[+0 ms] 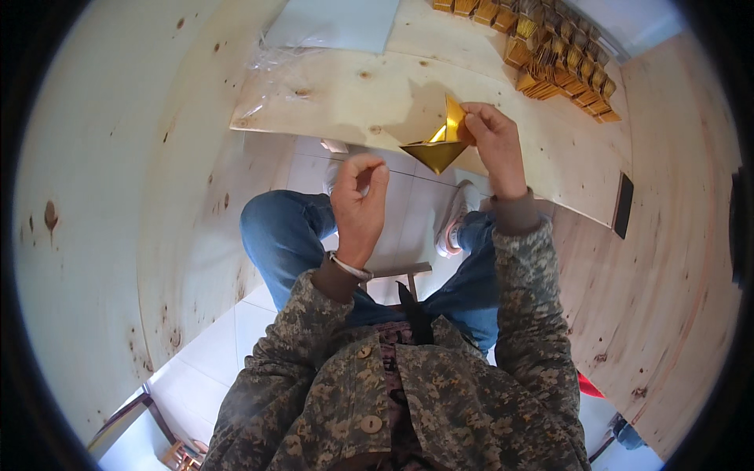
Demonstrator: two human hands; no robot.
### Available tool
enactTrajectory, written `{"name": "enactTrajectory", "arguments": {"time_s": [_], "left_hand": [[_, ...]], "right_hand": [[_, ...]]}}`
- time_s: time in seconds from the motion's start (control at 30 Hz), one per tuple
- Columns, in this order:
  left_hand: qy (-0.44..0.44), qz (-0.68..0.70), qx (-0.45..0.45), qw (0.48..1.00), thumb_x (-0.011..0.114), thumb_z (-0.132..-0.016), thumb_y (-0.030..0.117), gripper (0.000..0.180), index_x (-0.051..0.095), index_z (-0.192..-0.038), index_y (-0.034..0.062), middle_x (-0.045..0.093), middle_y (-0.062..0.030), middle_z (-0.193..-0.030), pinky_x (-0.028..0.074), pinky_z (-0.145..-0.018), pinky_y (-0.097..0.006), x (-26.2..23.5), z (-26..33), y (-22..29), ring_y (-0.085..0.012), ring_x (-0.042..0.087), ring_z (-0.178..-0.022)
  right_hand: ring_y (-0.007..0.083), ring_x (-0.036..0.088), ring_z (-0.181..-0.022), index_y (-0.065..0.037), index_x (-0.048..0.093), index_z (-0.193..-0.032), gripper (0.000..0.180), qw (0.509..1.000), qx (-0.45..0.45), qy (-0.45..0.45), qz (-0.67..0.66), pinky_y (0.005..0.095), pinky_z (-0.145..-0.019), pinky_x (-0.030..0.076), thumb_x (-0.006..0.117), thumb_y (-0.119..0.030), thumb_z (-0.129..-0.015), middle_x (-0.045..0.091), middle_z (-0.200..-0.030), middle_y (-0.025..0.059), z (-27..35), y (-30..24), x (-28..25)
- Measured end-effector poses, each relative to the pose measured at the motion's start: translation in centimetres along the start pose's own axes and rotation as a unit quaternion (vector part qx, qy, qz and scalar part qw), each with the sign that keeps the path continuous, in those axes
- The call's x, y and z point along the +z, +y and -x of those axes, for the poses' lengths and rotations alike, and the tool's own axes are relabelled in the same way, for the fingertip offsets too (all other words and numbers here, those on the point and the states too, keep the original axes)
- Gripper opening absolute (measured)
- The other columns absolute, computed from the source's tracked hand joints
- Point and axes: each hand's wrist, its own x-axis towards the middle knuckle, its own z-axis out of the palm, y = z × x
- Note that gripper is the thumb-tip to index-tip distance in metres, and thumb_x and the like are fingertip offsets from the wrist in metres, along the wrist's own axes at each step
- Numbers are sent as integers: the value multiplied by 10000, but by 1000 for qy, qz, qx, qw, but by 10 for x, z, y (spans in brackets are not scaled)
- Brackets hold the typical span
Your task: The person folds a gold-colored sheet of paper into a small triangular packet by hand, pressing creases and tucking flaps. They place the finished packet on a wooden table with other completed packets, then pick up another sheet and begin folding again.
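A folded piece of shiny gold paper (437,154), boat-like with a pointed lower corner and an upright flap, hangs in the air just past the near edge of the wooden table (345,102). My right hand (496,145) pinches it at its right side between thumb and fingers. To the left and a little lower, my left hand (361,206) is raised with its fingers curled in and the thumb against the forefinger. Nothing shows in it, and it is apart from the paper.
Rows of folded gold paper pieces (554,55) are packed at the table's back right. A white sheet (334,23) and crumpled clear plastic (271,71) lie at the back left. Wooden panels (102,196) stand on both sides. A black strip (624,206) marks the table's right front corner.
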Motion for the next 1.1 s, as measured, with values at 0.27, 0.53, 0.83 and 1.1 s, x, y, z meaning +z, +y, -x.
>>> {"name": "enactTrajectory", "arguments": {"time_s": [0.27, 0.53, 0.83, 1.1], "left_hand": [[-162, -357, 251, 885, 566, -942, 239, 575, 413, -1461, 47, 402, -165, -1522, 241, -1160, -472, 42, -105, -16, -343, 336, -1421], [-231, -437, 278, 824, 547, -947, 354, 644, 362, -1495, 70, 358, -109, -1557, 207, -1186, -467, 80, -133, -60, -278, 290, -1454], [-259, -485, 270, 791, 521, -962, 355, 613, 380, -1484, 64, 354, -97, -1558, 194, -1197, -453, 82, -127, -69, -242, 289, -1452], [-269, -512, 281, 766, 469, -989, 365, 564, 404, -1478, 91, 361, -86, -1548, 206, -1188, -450, 80, -126, -61, -224, 288, -1444]], "right_hand": [[142, 653, -666, -28, 722, -1011, 200, 985, -4, -15, 172, 290, -650, 514, 573, -120, -914, 707, -768, 88, -92, 39, -8], [289, 669, -831, -45, 730, -1004, 192, 957, -69, -2, 282, 362, -757, 520, 604, -139, -893, 705, -909, 146, -102, 51, -8], [380, 570, -1144, 9, 630, -1169, 273, 922, -210, 62, 319, 437, -977, 455, 589, -107, -925, 637, -1183, 212, -81, 53, -9], [410, 479, -1295, 39, 499, -1350, 408, 870, -251, 15, 424, 447, -1100, 372, 500, -90, -963, 515, -1384, 251, -45, 55, -4]]}}
